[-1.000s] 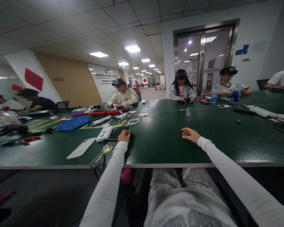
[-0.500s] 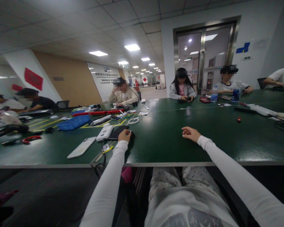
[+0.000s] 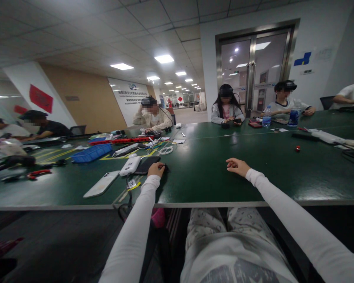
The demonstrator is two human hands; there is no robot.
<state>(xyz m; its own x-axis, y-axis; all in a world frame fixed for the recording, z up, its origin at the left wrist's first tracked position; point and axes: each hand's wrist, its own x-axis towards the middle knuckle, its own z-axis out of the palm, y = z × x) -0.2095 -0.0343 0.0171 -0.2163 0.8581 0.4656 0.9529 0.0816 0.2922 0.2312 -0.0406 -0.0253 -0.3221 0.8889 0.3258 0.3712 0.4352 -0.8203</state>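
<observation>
1. Left hand (image 3: pixel 155 169) curls tight around a small black object (image 3: pixel 165 168), just right of a flat black rectangular pad (image 3: pixel 146 165).
2. Right hand (image 3: pixel 237 166) rests on the glossy green table (image 3: pixel 200 181), fingers loosely curled, empty.

I'm looking into an open-plan office workroom: one long green bench (image 3: pixel 212 177) shared by seated people (image 3: pixel 226 110) in headsets, a tiled ceiling with panel lights (image 3: pixel 164 59), steel-framed glass doors (image 3: pixel 250 74), a printed company wall board (image 3: pixel 129 98), and a blue parts tray (image 3: pixel 91 153).
</observation>
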